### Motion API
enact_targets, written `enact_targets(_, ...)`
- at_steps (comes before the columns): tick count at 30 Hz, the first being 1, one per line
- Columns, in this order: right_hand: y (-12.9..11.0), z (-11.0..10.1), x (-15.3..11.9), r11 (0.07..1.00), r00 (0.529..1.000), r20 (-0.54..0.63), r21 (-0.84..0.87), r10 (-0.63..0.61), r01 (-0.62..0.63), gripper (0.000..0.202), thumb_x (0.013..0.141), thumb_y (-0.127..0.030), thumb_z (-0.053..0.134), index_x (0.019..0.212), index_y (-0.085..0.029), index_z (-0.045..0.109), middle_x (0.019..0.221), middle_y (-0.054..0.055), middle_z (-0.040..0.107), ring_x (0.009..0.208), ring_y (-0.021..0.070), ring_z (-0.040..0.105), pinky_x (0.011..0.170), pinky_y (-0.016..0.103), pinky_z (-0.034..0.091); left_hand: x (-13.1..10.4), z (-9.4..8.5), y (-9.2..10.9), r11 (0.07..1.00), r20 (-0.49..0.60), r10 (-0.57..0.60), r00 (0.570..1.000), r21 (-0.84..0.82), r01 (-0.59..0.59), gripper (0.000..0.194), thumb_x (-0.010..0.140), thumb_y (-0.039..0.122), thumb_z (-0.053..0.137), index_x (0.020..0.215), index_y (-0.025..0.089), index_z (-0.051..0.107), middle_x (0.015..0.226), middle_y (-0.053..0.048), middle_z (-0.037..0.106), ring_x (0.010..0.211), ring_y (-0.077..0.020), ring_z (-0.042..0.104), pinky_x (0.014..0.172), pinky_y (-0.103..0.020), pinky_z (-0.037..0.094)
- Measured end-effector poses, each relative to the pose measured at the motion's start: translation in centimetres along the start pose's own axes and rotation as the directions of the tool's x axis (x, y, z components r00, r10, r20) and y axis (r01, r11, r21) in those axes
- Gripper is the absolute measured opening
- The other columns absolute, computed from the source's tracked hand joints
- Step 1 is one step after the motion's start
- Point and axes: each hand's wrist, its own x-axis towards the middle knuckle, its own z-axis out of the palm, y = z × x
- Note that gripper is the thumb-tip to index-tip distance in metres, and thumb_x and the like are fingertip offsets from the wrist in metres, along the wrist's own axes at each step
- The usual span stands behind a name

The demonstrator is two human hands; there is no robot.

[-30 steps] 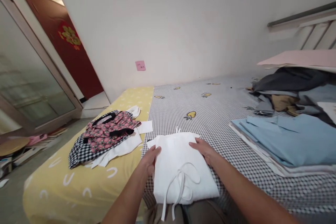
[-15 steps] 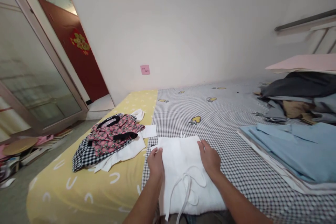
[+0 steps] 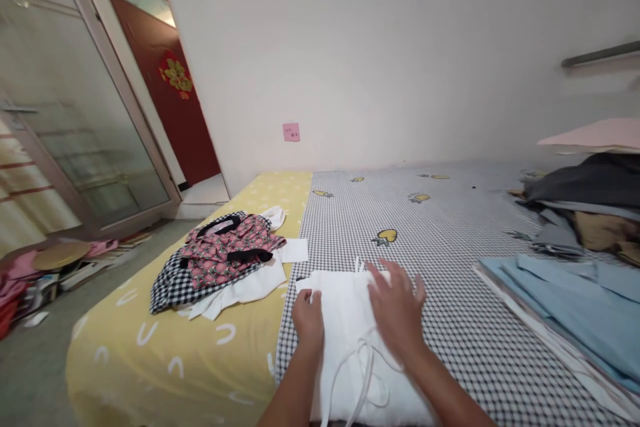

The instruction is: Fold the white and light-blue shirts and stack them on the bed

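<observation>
A folded white cloth [image 3: 345,327] with thin white cords looped on its front part lies on the checked sheet [image 3: 360,213] before me. My left hand [image 3: 307,317] pinches its upper left edge between thumb and fingers. Across the upper right part of the cloth rests my right hand [image 3: 397,307], fingers spread and palm down. At the far edge of the cloth, small white ends of cord [image 3: 359,264] stick out beside my right fingertips.
Left, on the yellow sheet [image 3: 200,360], lie a pink patterned garment [image 3: 220,260], a black-and-white checked one and white cloth. Right are folded light blue clothes [image 3: 575,307] and a dark clothing pile [image 3: 595,180] topped with pink. A wall stands behind.
My right hand has let go of the cloth's right edge and moved inward onto its top, fingers now spread. My left hand keeps its hold. The view has turned slightly left.
</observation>
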Motion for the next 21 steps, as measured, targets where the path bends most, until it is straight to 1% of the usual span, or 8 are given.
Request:
enact_targets(1, -0.9, 0.3, -0.3, 0.996, 0.992, 0.091, 0.030, -0.091, 0.088, 0.048, 0.099, -0.034, 0.041, 0.145, -0.041, 0.048, 0.155, 0.002, 0.047, 0.148, 0.0332, 0.026, 0.120, 0.064, -0.002, 0.1, 0.0, -0.1, 1.000, 0.000, -0.013, 1.000, -0.009, 0.013, 0.017, 0.073, 0.022, 0.072, 0.063, 0.022, 0.059, 0.066, 0.000, 0.061, 0.074, -0.0221, 0.058, 0.078, -0.031, 0.044)
enact_targets(3, -2.2, 1.5, -0.8, 0.987, 0.937, 0.314, 0.091, -0.154, 0.131, 0.048, 0.099, -0.045, 0.042, 0.147, -0.047, 0.044, 0.158, -0.003, 0.044, 0.151, 0.0350, 0.020, 0.119, 0.067, -0.003, 0.4, 0.1, -0.3, 0.998, 0.006, -0.049, 0.999, -0.026, 0.049, 0.017, 0.072, 0.021, 0.073, 0.062, 0.021, 0.060, 0.064, 0.001, 0.061, 0.070, -0.0205, 0.057, 0.073, -0.030, 0.043)
enact_targets(5, -2.5, 3.1, -0.9, 0.993, 0.869, 0.484, 0.098, -0.100, 0.059, 0.051, 0.099, -0.052, 0.039, 0.150, -0.046, 0.041, 0.163, -0.004, 0.034, 0.153, 0.0370, 0.015, 0.117, 0.071, 0.000, 0.8, 0.2, -0.4, 0.995, 0.017, -0.094, 0.995, -0.044, 0.095, 0.017, 0.072, 0.020, 0.073, 0.061, 0.021, 0.059, 0.060, 0.003, 0.059, 0.065, -0.0187, 0.056, 0.069, -0.029, 0.043)
enact_targets(7, -2.2, 4.5, -0.8, 0.998, 0.823, 0.566, 0.068, -0.043, 0.005, 0.053, 0.100, -0.055, 0.036, 0.151, -0.045, 0.038, 0.166, -0.004, 0.025, 0.154, 0.0373, 0.011, 0.116, 0.074, 0.001, 1.1, 0.3, -0.5, 0.987, 0.034, -0.144, 0.989, -0.060, 0.146, 0.020, 0.070, 0.019, 0.074, 0.059, 0.021, 0.058, 0.055, 0.004, 0.055, 0.061, -0.0173, 0.055, 0.065, -0.029, 0.043)
enact_targets(11, -1.1, 5.9, -0.6, 0.998, 0.813, 0.580, 0.060, -0.055, 0.025, 0.054, 0.100, -0.057, 0.035, 0.152, -0.047, 0.033, 0.167, -0.005, 0.022, 0.155, 0.0357, 0.007, 0.115, 0.074, -0.001, 1.5, -0.4, -0.1, 0.959, 0.097, -0.253, 0.963, -0.107, 0.263, 0.018, 0.066, 0.015, 0.079, 0.068, 0.018, 0.062, 0.057, 0.002, 0.061, 0.059, -0.0163, 0.058, 0.061, -0.028, 0.045)
enact_targets(15, -0.8, 6.1, -0.7, 0.996, 0.819, 0.570, 0.086, -0.059, 0.011, 0.053, 0.099, -0.058, 0.035, 0.152, -0.048, 0.035, 0.168, -0.005, 0.021, 0.155, 0.0347, 0.005, 0.116, 0.072, -0.003, 0.4, -3.0, 0.6, 0.890, 0.174, -0.370, 0.912, -0.213, 0.402, 0.026, 0.074, 0.016, 0.076, 0.094, 0.018, 0.060, 0.069, 0.000, 0.069, 0.057, -0.0132, 0.062, 0.058, -0.025, 0.049)
enact_targets(18, -0.9, 6.0, -0.6, 0.994, 0.807, 0.590, 0.106, -0.040, -0.028, 0.054, 0.099, -0.059, 0.036, 0.151, -0.048, 0.035, 0.168, -0.006, 0.020, 0.155, 0.0328, 0.003, 0.116, 0.070, -0.007, -2.5, -6.1, 0.8, 0.824, 0.193, -0.465, 0.864, -0.263, 0.502, 0.018, 0.085, 0.016, 0.065, 0.098, 0.020, 0.054, 0.084, -0.003, 0.073, 0.061, -0.0107, 0.065, 0.062, -0.024, 0.053)
enact_targets(21, -1.1, 5.3, 0.2, 0.980, 0.766, 0.642, 0.164, -0.020, -0.112, 0.055, 0.096, -0.059, 0.041, 0.150, -0.046, 0.038, 0.169, -0.005, 0.018, 0.155, 0.0321, -0.002, 0.116, 0.069, -0.012, -6.7, -9.0, 0.3, 0.771, 0.211, -0.545, 0.811, -0.253, 0.584, 0.007, 0.091, 0.024, 0.059, 0.094, 0.021, 0.053, 0.087, -0.003, 0.073, 0.059, -0.0098, 0.064, 0.058, -0.023, 0.050)
